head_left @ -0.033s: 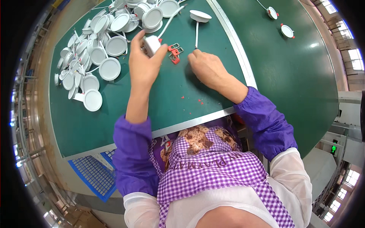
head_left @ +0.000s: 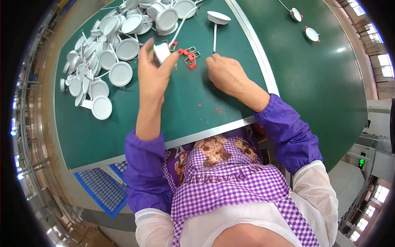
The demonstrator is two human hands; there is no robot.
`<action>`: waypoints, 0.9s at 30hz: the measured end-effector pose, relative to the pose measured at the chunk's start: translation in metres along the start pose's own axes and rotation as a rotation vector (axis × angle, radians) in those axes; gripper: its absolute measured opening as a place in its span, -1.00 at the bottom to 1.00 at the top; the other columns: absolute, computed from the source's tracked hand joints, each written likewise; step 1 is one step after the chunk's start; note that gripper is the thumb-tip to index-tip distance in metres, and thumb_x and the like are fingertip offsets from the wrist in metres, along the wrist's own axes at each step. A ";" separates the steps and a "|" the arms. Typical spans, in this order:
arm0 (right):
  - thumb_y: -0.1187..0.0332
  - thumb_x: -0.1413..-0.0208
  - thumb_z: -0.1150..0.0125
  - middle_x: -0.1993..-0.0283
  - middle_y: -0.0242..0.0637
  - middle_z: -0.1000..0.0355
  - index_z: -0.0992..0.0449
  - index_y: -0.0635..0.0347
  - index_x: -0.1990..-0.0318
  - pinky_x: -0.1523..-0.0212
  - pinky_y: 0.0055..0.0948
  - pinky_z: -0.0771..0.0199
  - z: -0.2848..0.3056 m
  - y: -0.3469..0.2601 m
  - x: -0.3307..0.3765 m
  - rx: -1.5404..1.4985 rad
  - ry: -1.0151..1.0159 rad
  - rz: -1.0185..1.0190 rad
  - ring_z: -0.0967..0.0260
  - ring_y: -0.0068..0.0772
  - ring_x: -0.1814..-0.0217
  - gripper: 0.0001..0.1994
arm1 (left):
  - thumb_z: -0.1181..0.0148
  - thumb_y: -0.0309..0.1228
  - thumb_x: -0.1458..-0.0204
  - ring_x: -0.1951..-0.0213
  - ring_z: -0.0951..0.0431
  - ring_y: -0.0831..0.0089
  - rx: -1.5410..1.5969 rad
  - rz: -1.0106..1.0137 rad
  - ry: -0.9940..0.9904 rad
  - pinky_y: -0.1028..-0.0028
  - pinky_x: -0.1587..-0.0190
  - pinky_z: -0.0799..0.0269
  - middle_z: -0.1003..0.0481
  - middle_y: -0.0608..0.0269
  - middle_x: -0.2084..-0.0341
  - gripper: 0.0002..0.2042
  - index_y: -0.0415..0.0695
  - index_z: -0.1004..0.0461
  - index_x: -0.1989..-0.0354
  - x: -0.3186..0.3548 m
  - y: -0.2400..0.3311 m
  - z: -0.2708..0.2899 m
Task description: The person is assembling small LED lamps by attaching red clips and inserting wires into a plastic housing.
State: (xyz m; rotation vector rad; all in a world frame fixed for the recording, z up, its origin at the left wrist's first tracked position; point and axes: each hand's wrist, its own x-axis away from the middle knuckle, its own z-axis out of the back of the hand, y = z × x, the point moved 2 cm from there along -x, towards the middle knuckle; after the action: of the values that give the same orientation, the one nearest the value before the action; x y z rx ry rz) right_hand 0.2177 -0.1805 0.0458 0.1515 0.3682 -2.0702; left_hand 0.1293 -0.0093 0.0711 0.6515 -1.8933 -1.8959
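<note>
Left hand [head_left: 153,76]: thumb and fingers pinching a blurred white plastic piece [head_left: 161,53] above the green flat tabletop [head_left: 168,109]
Right hand [head_left: 227,74]: fingers closed on the end of a thin white cable [head_left: 214,38] from a white round plastic lamp [head_left: 219,18]
Red plastic clips with metal wire [head_left: 191,56]: between the hands
White disc-shaped lamp heap [head_left: 120,74]: loose on the tabletop, leftward
Blue plastic lattice crate [head_left: 101,190]: below the table edge, contents unclear

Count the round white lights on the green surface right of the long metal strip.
2. The upper light lies near the picture's top edge; the lower light lies below it and slightly right. More could lie out of view.
</note>
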 end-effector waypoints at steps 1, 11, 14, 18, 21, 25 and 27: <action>0.44 0.07 -0.14 0.37 -0.06 -0.41 -0.38 0.31 0.40 0.33 -0.16 -0.48 -0.001 -0.003 -0.001 0.003 -0.066 -0.058 -0.45 0.00 0.36 -0.88 | -0.19 -0.46 -0.01 -0.08 -0.44 0.15 0.230 0.103 -0.001 0.28 -0.01 -0.45 -0.36 -0.14 -0.06 -0.43 -0.40 -0.15 -0.18 0.013 -0.001 0.012; 0.43 -0.01 -0.17 0.47 -0.06 -0.48 -0.45 0.30 0.28 0.41 -0.32 -0.47 0.036 -0.046 0.013 -0.676 0.212 -0.291 -0.49 -0.14 0.49 -0.86 | -0.15 -0.65 -0.02 -0.04 -0.47 0.23 0.669 0.303 -0.014 0.14 -0.12 -0.45 -0.42 0.02 0.02 -0.50 -0.34 -0.19 -0.17 0.097 -0.012 0.020; 0.46 0.01 -0.20 0.47 -0.12 -0.48 -0.50 0.29 0.26 0.41 -0.39 -0.47 0.046 -0.070 0.019 -0.759 0.207 -0.235 -0.49 -0.21 0.48 -0.85 | -0.20 -0.66 -0.01 0.06 -0.52 0.35 0.688 0.251 0.072 0.33 -0.02 -0.49 -0.47 0.13 0.10 -0.60 -0.27 -0.30 -0.05 0.104 -0.011 0.015; 0.50 0.02 -0.21 0.39 -0.13 -0.49 -0.53 0.29 0.25 0.40 -0.37 -0.47 0.046 -0.082 0.025 -0.761 0.205 -0.182 -0.49 -0.18 0.41 -0.85 | -0.27 -0.64 0.02 0.12 -0.53 0.44 0.692 0.176 0.147 0.43 0.04 -0.49 -0.50 0.18 0.16 -0.62 -0.22 -0.34 0.00 0.107 -0.006 0.010; 0.52 0.01 -0.21 0.36 -0.11 -0.50 -0.53 0.28 0.24 0.37 -0.35 -0.47 0.049 -0.085 0.026 -0.721 0.218 -0.154 -0.49 -0.14 0.38 -0.85 | -0.29 -0.61 0.02 0.14 -0.51 0.48 0.632 0.137 0.175 0.47 0.06 -0.47 -0.50 0.20 0.18 -0.62 -0.23 -0.34 0.01 0.109 -0.009 0.008; 0.55 0.02 -0.21 0.35 -0.11 -0.49 -0.53 0.27 0.22 0.35 -0.32 -0.47 0.051 -0.089 0.027 -0.673 0.205 -0.094 -0.48 -0.09 0.35 -0.83 | -0.30 -0.59 0.01 0.14 -0.50 0.50 0.597 0.104 0.201 0.51 0.07 -0.46 -0.49 0.21 0.18 -0.64 -0.24 -0.35 0.04 0.110 -0.008 0.007; 0.56 0.04 -0.22 0.36 -0.11 -0.49 -0.53 0.27 0.23 0.35 -0.31 -0.47 0.049 -0.088 0.028 -0.693 0.196 -0.100 -0.48 -0.08 0.35 -0.82 | -0.30 -0.59 0.01 0.14 -0.50 0.51 0.538 0.081 0.180 0.53 0.09 -0.47 -0.49 0.21 0.19 -0.66 -0.24 -0.37 0.06 0.110 -0.009 0.007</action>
State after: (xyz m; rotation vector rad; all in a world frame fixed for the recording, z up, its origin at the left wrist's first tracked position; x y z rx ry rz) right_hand 0.1300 -0.1782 0.1026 -0.0868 1.2040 -1.9112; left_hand 0.0354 -0.0660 0.0556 0.8518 -2.2764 -1.2259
